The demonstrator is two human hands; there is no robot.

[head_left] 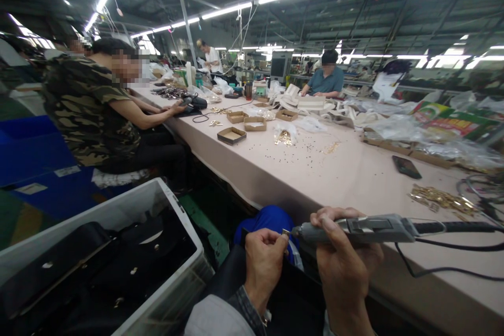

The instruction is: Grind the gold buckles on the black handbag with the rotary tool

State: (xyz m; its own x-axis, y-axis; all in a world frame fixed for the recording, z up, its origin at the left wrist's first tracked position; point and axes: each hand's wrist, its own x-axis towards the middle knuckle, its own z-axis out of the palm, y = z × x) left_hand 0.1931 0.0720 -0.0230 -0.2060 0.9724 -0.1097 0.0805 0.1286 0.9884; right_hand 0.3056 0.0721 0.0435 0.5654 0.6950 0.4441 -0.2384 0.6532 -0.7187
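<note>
My right hand (342,257) grips a grey corded power screwdriver (370,228) held level, its tip pointing left. My left hand (264,260) pinches a small metal fitting (286,232) right at that tip, over a black piece lying on my lap (291,299). Both hands are at the near edge of the long beige table (315,173). The tool's black cable (452,273) trails off to the right across the table.
A white bin (129,205) of black pieces stands at my left. A pile of gold fittings (439,198), a dark phone (406,166) and small cardboard trays (231,135) lie on the table. A seated person in camouflage (90,110) works at the left; others sit farther back.
</note>
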